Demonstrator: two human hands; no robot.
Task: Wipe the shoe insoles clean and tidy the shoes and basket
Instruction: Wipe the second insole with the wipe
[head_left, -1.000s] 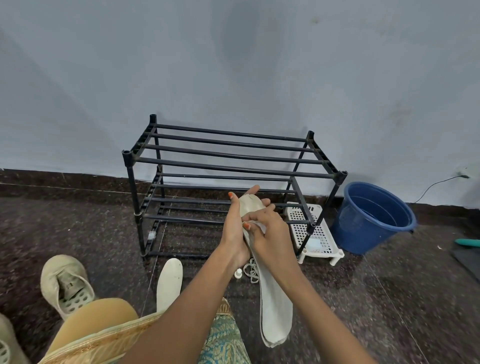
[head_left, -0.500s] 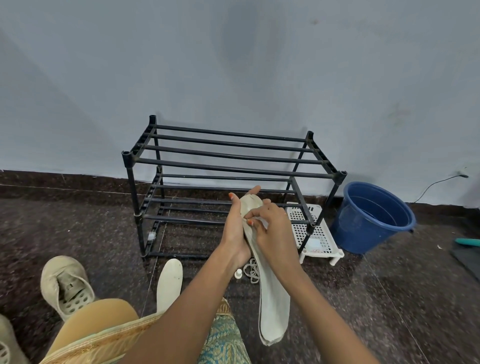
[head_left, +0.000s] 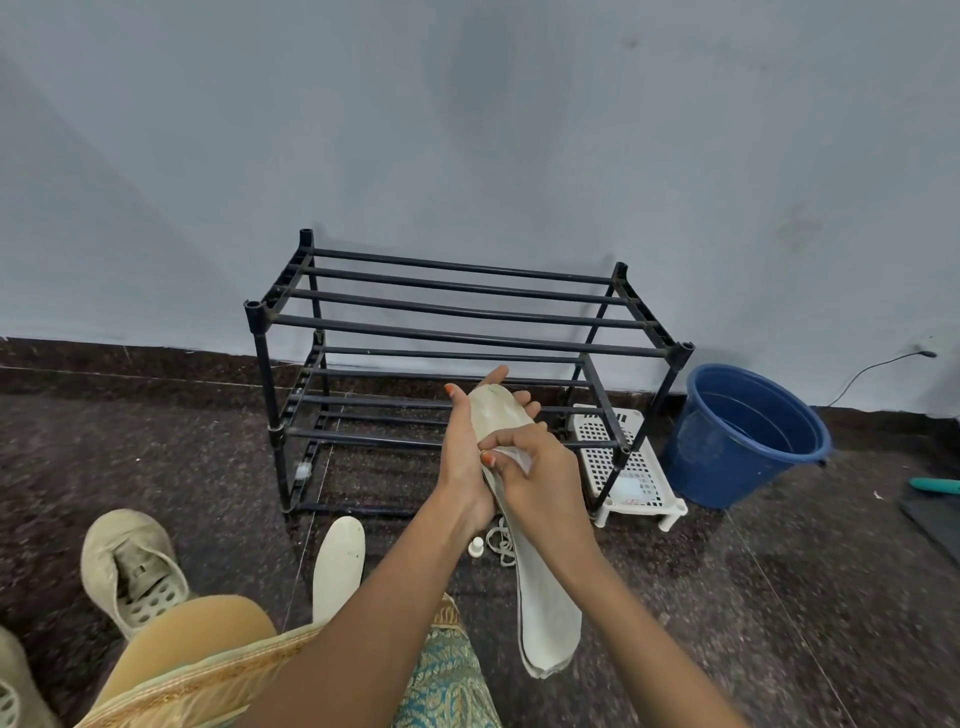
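Shoe (head_left: 134, 566) and second insole (head_left: 337, 566) lie on the floor (head_left: 156, 457), untouched. Left hand (head_left: 462, 457) grips the raised insole (head_left: 548, 613) behind its toe. Right hand (head_left: 543, 480) pinches a white wipe (head_left: 514, 460), now slightly lower down than a second ago, leaving more toe bared. Judged: wiping stroke underway; basket (head_left: 631, 467) not yet tidied.

Bare forearms (head_left: 374, 613), orange-painted nails (head_left: 487, 458), mustard trousers (head_left: 208, 618); teal patterned tunic (head_left: 447, 686) (gold woven border (head_left: 208, 680))
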